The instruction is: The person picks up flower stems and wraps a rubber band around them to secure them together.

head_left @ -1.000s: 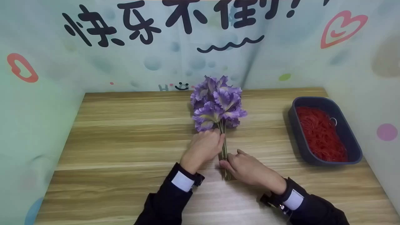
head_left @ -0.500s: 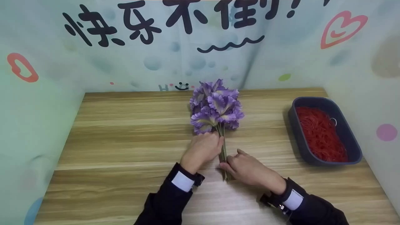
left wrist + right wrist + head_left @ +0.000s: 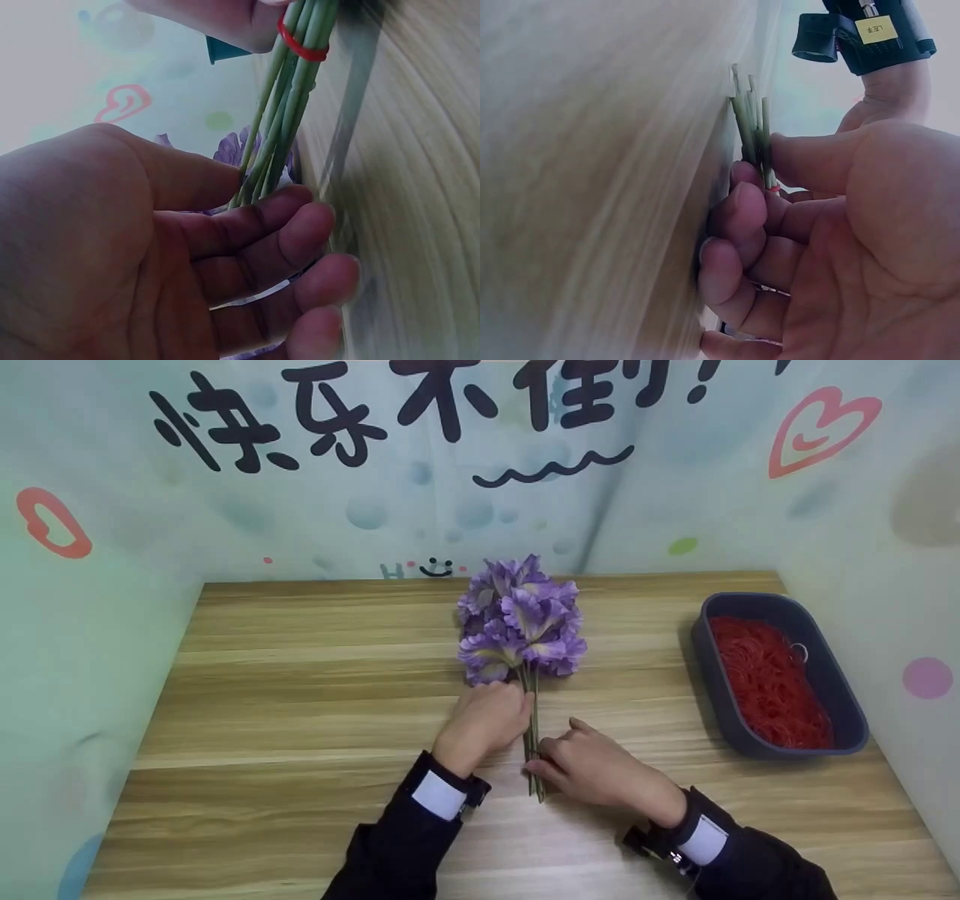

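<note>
A bunch of purple artificial flowers (image 3: 525, 619) lies in the middle of the wooden table, blooms toward the back wall. My left hand (image 3: 489, 716) pinches the green stems (image 3: 281, 112) just below the blooms, between thumb and curled fingers. Lower down, near the cut ends, my right hand (image 3: 592, 765) pinches the same stems with thumb and forefinger. A red rubber band (image 3: 301, 43) circles the stems between the two hands; a bit of it also shows beside the right thumb in the right wrist view. The stem ends (image 3: 750, 105) stick out past the right hand.
At the right of the table (image 3: 300, 660) stands a dark blue bin (image 3: 836, 690) with many red rubber bands (image 3: 769, 682) inside. A patterned backdrop (image 3: 315, 525) rises behind and at both sides of the table.
The flower bunch has shifted slightly toward me and turned a little, its stem ends swinging left. My left hand has come slightly nearer; both hands keep hold of the stems.
</note>
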A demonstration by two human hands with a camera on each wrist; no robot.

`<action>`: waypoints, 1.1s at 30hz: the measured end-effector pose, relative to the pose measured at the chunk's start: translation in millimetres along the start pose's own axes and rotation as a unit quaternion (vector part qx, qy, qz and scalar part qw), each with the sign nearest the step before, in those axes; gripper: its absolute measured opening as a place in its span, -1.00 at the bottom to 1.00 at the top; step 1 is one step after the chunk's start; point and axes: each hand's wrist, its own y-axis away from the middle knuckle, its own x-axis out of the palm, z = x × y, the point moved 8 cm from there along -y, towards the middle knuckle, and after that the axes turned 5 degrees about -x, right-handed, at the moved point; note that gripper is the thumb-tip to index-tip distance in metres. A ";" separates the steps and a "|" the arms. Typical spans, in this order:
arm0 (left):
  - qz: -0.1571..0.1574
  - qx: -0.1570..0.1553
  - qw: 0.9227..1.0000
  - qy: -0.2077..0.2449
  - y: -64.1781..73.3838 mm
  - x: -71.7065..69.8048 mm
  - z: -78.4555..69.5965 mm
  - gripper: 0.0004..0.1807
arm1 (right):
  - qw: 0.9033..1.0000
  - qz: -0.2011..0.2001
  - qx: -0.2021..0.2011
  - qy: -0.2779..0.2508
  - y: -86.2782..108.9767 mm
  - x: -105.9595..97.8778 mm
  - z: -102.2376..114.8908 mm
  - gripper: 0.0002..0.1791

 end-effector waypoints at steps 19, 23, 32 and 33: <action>0.004 -0.004 1.000 0.010 0.6 -1.2 1.6 -0.47 | 1.000 -0.001 -0.001 -0.018 0.7 -3.6 3.5 -0.55; 0.005 -0.005 1.000 0.012 0.5 -1.1 1.8 -0.47 | 1.000 -0.003 -0.007 -0.010 1.4 -3.4 3.5 -0.55; 0.024 -0.011 0.999 0.023 -1.8 2.7 3.9 -0.48 | 1.000 0.000 -0.011 0.016 2.2 1.0 0.7 -0.57; 0.025 -0.011 0.999 0.025 -1.9 2.8 3.9 -0.48 | 1.000 0.001 -0.009 0.015 2.2 1.1 0.4 -0.58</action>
